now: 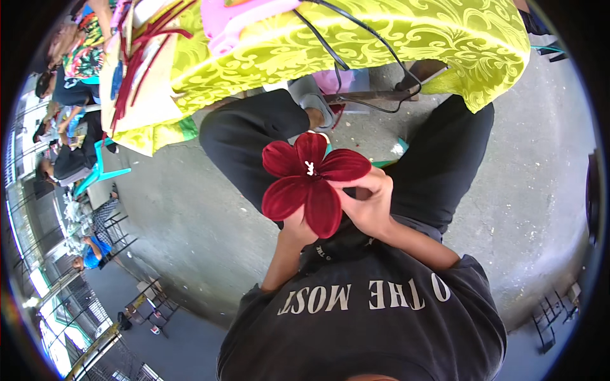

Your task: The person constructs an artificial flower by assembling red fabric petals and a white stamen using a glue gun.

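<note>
A dark red, velvety artificial flower [310, 188] with five rounded petals and a small white centre is held above my lap. My right hand [369, 200] is on its right side, thumb and fingers closed on the base of the right-hand petal. Below the lower petals is my left hand [298, 226], mostly hidden behind the flower; its fingers do not show, so its hold cannot be made out. Dark red fuzzy stems [136, 71] lie on a pale board [157, 102] at the upper left, on the table's edge.
A table with a yellow-green patterned cloth [295, 57] stands before me. On it is a pink hot-glue gun [228, 24], and a black cable [376, 35] hangs down in loops. Teal plastic chair [98, 166] and several people are at the left. Someone's grey-shod foot [317, 105] shows under the table.
</note>
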Available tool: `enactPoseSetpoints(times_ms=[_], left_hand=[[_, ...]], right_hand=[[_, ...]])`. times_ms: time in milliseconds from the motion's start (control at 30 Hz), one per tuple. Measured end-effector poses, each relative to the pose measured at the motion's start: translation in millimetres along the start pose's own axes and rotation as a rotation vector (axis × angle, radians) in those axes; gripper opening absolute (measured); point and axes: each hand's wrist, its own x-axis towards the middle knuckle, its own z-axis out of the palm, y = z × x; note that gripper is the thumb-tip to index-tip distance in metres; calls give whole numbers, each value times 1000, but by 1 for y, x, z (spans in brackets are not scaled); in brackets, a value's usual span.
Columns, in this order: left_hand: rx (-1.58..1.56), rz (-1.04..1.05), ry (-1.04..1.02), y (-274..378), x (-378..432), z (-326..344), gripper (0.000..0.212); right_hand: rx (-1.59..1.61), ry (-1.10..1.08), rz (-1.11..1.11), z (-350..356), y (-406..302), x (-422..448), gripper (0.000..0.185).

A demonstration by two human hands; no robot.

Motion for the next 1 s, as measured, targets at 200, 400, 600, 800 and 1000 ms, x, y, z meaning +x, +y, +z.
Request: enactPoseSetpoints(times_ms=[200,400,600,800,1000], left_hand=[[-608,-43,-176,37,52,-2,26],[-705,-182,-61,60,37,2,28],[-785,-278,-105,70,28,9,27],[-822,-378,-66,78,20,18,28],[-957,-423,-122,72,9,16,28]], right_hand=[[-137,95,-169,-13,-32,1,23],[-455,-97,-531,-29,-82,34,48],[-443,-297,-552,-21,-78,49,37],[-369,-242,-625,-21,-57,47,35],[-408,-202,-760,-17,-54,38,27]])
